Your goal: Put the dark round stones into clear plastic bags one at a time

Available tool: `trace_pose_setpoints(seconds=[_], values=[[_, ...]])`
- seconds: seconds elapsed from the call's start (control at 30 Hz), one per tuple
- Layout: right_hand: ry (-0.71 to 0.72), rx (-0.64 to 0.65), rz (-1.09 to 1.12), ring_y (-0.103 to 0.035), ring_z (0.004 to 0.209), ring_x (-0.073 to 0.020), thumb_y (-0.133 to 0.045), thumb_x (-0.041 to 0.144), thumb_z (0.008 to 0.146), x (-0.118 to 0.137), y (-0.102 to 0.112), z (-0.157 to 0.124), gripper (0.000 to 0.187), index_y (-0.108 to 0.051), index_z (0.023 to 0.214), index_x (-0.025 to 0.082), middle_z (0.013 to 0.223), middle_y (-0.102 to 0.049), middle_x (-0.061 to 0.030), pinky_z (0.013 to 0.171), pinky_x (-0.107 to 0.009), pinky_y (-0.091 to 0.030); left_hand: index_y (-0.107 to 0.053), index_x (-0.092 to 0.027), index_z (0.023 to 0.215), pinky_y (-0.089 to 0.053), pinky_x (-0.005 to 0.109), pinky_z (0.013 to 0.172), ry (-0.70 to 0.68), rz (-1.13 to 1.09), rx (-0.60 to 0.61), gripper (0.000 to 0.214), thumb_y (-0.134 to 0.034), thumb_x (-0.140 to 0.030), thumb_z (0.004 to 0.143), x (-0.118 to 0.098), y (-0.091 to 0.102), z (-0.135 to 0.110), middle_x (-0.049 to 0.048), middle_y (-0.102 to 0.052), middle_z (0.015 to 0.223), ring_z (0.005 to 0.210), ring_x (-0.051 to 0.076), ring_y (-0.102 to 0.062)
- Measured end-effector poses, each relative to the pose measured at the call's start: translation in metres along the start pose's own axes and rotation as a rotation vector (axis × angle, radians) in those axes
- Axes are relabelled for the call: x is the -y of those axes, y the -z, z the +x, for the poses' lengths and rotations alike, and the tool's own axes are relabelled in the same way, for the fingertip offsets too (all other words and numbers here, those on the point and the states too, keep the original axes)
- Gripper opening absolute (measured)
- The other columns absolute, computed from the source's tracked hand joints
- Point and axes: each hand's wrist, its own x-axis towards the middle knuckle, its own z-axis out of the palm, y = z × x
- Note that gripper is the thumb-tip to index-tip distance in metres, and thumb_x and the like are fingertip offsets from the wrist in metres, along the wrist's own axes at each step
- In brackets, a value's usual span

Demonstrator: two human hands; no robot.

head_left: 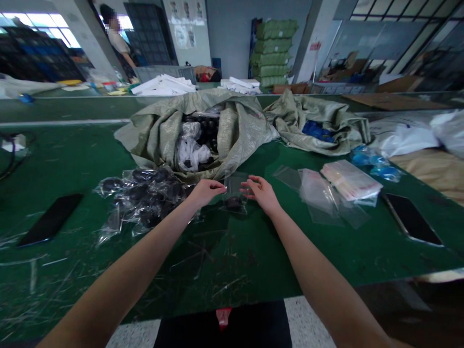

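Note:
My left hand (206, 190) and my right hand (260, 192) hold a small clear plastic bag (235, 192) between them above the green table (224, 256). Each hand pinches one side of the bag near its top. A dark round item sits in the bottom of the bag. To the left lies a pile of bagged black round parts (143, 195). Behind the hands an open woven sack (203, 130) holds more black parts and white plastic.
A stack of empty clear bags (350, 180) and loose bags (319, 195) lie to the right. Black phones rest at the left (50, 218) and right (411, 218). A second sack (319, 121) with blue items lies behind. A person (121, 43) stands far back left.

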Motion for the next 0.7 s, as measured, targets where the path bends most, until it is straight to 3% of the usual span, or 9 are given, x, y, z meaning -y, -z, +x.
trace_pose_setpoints(seconds=[0.13, 0.23, 0.37, 0.5, 0.7], values=[[-0.095, 0.067, -0.091, -0.071, 0.075, -0.0165, -0.076, 0.022, 0.073, 0.002, 0.012, 0.001, 0.022, -0.066, 0.090, 0.014, 0.089, -0.074, -0.0094, 0.065, -0.028, -0.061, -0.078, -0.020, 0.080, -0.043, 0.029, 0.062, -0.001, -0.014, 0.001, 0.024, -0.073, -0.040, 0.068, 0.003, 0.003, -0.001, 0.0027, -0.073, 0.071, 0.062, 0.016, -0.059], [-0.100, 0.098, -0.148, -0.068, 0.068, -0.0138, -0.077, 0.018, 0.069, 0.000, 0.016, 0.002, 0.015, -0.070, 0.081, 0.013, 0.078, -0.073, -0.0068, 0.063, -0.026, -0.060, -0.078, -0.020, 0.081, -0.043, 0.029, 0.061, 0.011, -0.016, 0.000, 0.025, -0.073, -0.041, 0.069, 0.003, 0.004, -0.004, 0.0021, -0.072, 0.068, 0.060, 0.016, -0.058], [0.001, 0.077, -0.234, -0.065, 0.063, -0.0113, -0.074, 0.019, 0.069, -0.004, 0.019, 0.005, 0.010, -0.071, 0.078, 0.015, 0.072, -0.071, -0.0030, 0.055, -0.022, -0.055, -0.078, -0.021, 0.080, -0.046, 0.030, 0.067, -0.037, 0.019, -0.024, 0.022, -0.072, -0.040, 0.070, 0.005, 0.008, -0.004, 0.0026, -0.074, 0.075, 0.067, 0.018, -0.063], [0.127, 0.091, -0.311, -0.061, 0.060, -0.0109, -0.074, 0.023, 0.068, -0.007, 0.022, 0.008, 0.017, -0.072, 0.083, 0.017, 0.072, -0.070, -0.0012, 0.049, -0.021, -0.049, -0.078, -0.021, 0.084, -0.048, 0.031, 0.080, -0.138, 0.059, -0.019, 0.023, -0.070, -0.040, 0.074, 0.012, 0.010, -0.004, 0.0037, -0.076, 0.086, 0.081, 0.021, -0.067], [0.200, 0.141, -0.288, -0.067, 0.066, -0.0141, -0.071, 0.026, 0.070, -0.013, 0.023, 0.010, 0.013, -0.072, 0.079, 0.017, 0.076, -0.071, -0.0029, 0.052, -0.023, -0.052, -0.078, -0.018, 0.090, -0.048, 0.031, 0.077, -0.160, 0.080, -0.017, 0.032, -0.067, -0.044, 0.075, 0.019, 0.011, -0.005, 0.0064, -0.076, 0.089, 0.080, 0.021, -0.067]])
